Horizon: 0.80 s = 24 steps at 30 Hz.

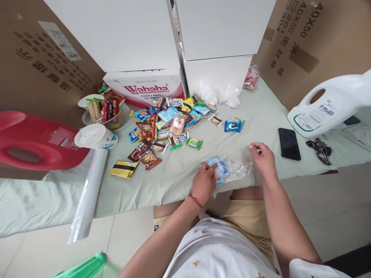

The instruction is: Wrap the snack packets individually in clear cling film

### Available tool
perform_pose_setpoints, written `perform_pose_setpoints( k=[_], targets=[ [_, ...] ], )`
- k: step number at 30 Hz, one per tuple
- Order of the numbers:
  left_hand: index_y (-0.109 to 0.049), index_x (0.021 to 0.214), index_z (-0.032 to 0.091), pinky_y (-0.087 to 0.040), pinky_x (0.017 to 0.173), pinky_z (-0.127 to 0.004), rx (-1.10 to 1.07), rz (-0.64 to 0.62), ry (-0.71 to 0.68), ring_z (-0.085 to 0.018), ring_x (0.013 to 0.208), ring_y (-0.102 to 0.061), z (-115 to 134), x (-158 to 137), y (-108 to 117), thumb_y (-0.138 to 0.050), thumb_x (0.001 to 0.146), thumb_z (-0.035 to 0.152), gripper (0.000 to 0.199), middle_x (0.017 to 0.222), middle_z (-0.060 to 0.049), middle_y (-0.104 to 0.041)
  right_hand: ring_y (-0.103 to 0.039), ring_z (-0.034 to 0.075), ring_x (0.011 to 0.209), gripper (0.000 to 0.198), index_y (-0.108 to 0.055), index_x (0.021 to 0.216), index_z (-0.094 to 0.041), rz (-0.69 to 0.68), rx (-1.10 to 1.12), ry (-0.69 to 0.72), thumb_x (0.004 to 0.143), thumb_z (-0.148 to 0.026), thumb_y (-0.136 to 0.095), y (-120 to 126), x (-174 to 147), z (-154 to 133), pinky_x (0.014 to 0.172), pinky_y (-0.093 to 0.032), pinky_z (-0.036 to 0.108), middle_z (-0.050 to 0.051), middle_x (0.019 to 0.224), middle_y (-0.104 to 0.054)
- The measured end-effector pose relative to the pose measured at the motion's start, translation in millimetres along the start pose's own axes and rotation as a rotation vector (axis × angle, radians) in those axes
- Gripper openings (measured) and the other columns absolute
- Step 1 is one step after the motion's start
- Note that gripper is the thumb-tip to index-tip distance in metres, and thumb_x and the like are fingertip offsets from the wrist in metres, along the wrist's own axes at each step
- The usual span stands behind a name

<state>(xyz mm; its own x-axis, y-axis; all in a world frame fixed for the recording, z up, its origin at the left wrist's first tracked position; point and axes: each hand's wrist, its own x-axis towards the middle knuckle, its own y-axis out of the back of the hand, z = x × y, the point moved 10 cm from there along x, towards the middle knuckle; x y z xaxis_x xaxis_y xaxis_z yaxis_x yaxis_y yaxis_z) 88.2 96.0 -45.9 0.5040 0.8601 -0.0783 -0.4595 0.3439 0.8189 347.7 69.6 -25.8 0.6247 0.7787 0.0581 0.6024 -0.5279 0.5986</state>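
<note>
My left hand [204,179], with a red cord at the wrist, is closed on blue snack packets [222,168] at the table's front edge. A crinkled clear plastic bag [236,170] stretches from the packets toward the right; whether they lie inside it I cannot tell. My right hand [263,160] is closed in a pinch at the far end of this bag. Beyond the hands spreads a pile of wrapped snacks [176,125]. Outside the pile lie a green-ended biscuit packet [194,143], a dark blue packet [232,126] and a yellow packet [123,169].
Left are a red jug [37,135], a paper cup [97,137], a snack tub [116,119] and a roll of clear film [88,197] overhanging the edge. Right are a phone [289,144], keys [320,150] and a white detergent bottle [321,108]. Boxes [150,88] stand behind.
</note>
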Motion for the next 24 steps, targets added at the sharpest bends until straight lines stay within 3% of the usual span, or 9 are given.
perform_pose_setpoints(
  k=[3, 6, 8, 11, 14, 16, 18, 21, 24],
  targets=[
    [-0.067, 0.133, 0.028, -0.047, 0.073, -0.031, 0.096, -0.031, 0.052, -0.020, 0.085, -0.061, 1.9, 0.5, 7.1, -0.045, 0.098, 0.019, 0.042, 0.109, -0.008, -0.060, -0.053, 0.027, 0.093, 0.048, -0.071, 0.106, -0.020, -0.185, -0.293, 0.122, 0.078, -0.059, -0.067, -18.9, -5.9, -8.5, 0.091, -0.042, 0.041, 0.009, 0.094, -0.064],
    [-0.071, 0.126, 0.033, -0.046, 0.080, -0.037, 0.232, -0.032, 0.034, -0.028, 0.100, -0.058, 8.8, 3.1, 19.0, -0.054, 0.095, 0.023, 0.037, 0.106, -0.009, -0.061, -0.051, 0.027, 0.098, 0.027, -0.068, 0.083, -0.023, -0.374, -0.364, 0.215, 0.077, -0.049, -0.068, -45.2, -24.8, -14.8, 0.095, -0.039, 0.042, 0.007, 0.089, -0.062],
    [-0.072, 0.122, 0.035, -0.044, 0.090, -0.042, 0.253, -0.002, 0.014, -0.032, 0.114, -0.053, 10.3, 5.6, 26.3, -0.061, 0.090, 0.023, 0.035, 0.113, -0.010, -0.060, -0.053, 0.024, 0.096, 0.025, -0.062, 0.076, -0.022, -0.391, -0.257, 0.247, 0.081, -0.047, -0.063, -47.6, -32.6, -20.6, 0.093, -0.041, 0.040, 0.007, 0.096, -0.062],
    [-0.061, 0.136, 0.032, -0.042, 0.099, -0.046, 0.168, 0.053, 0.084, -0.032, 0.125, -0.047, -4.3, 9.6, 32.9, -0.071, 0.084, 0.028, 0.053, 0.133, -0.012, -0.053, -0.056, 0.020, 0.086, 0.032, -0.061, 0.089, -0.022, -0.379, -0.092, 0.153, 0.082, -0.053, -0.062, -40.9, -34.2, -16.3, 0.082, -0.045, 0.035, 0.007, 0.104, -0.063],
    [-0.045, 0.147, 0.022, -0.042, 0.102, -0.044, 0.117, 0.050, 0.163, -0.033, 0.130, -0.046, -21.9, 14.6, 31.9, -0.076, 0.080, 0.037, 0.076, 0.141, -0.016, -0.047, -0.057, 0.019, 0.076, 0.040, -0.062, 0.093, -0.021, -0.453, -0.080, 0.012, 0.077, -0.057, -0.068, -48.2, -37.2, -9.2, 0.071, -0.045, 0.031, 0.002, 0.087, -0.064],
    [-0.047, 0.142, 0.019, -0.043, 0.100, -0.043, 0.125, 0.012, 0.171, -0.034, 0.128, -0.049, -25.8, 19.0, 29.0, -0.076, 0.078, 0.041, 0.074, 0.139, -0.017, -0.049, -0.055, 0.018, 0.070, 0.032, -0.061, 0.083, -0.021, -0.465, -0.057, 0.003, 0.080, -0.053, -0.065, -59.1, -40.9, -20.2, 0.066, -0.042, 0.028, -0.001, 0.074, -0.061],
    [-0.055, 0.130, 0.017, -0.045, 0.097, -0.043, 0.145, -0.031, 0.155, -0.035, 0.122, -0.053, -23.8, 23.5, 25.9, -0.076, 0.078, 0.042, 0.062, 0.129, -0.017, -0.055, -0.054, 0.016, 0.068, 0.026, -0.060, 0.078, -0.022, -0.401, -0.040, 0.049, 0.086, -0.046, -0.059, -71.0, -45.5, -41.8, 0.064, -0.042, 0.027, -0.002, 0.070, -0.059],
    [-0.061, 0.118, 0.014, -0.045, 0.095, -0.044, 0.150, -0.041, 0.145, -0.035, 0.114, -0.057, -20.0, 28.8, 26.1, -0.069, 0.084, 0.035, 0.041, 0.114, -0.018, -0.061, -0.059, 0.018, 0.077, 0.016, -0.065, 0.088, -0.020, -0.334, -0.180, 0.198, 0.091, -0.033, -0.056, -97.2, -62.2, -79.6, 0.072, -0.046, 0.029, 0.004, 0.085, -0.065],
    [-0.062, 0.117, 0.009, -0.044, 0.098, -0.044, 0.099, -0.045, 0.118, -0.033, 0.109, -0.059, -22.9, 32.9, 29.3, -0.060, 0.085, 0.020, 0.034, 0.111, -0.019, -0.063, -0.060, 0.022, 0.090, 0.026, -0.069, 0.103, -0.016, -0.352, -0.334, 0.388, 0.098, -0.023, -0.044, -120.1, -87.6, -104.6, 0.082, -0.049, 0.034, 0.012, 0.103, -0.064]
  ],
)
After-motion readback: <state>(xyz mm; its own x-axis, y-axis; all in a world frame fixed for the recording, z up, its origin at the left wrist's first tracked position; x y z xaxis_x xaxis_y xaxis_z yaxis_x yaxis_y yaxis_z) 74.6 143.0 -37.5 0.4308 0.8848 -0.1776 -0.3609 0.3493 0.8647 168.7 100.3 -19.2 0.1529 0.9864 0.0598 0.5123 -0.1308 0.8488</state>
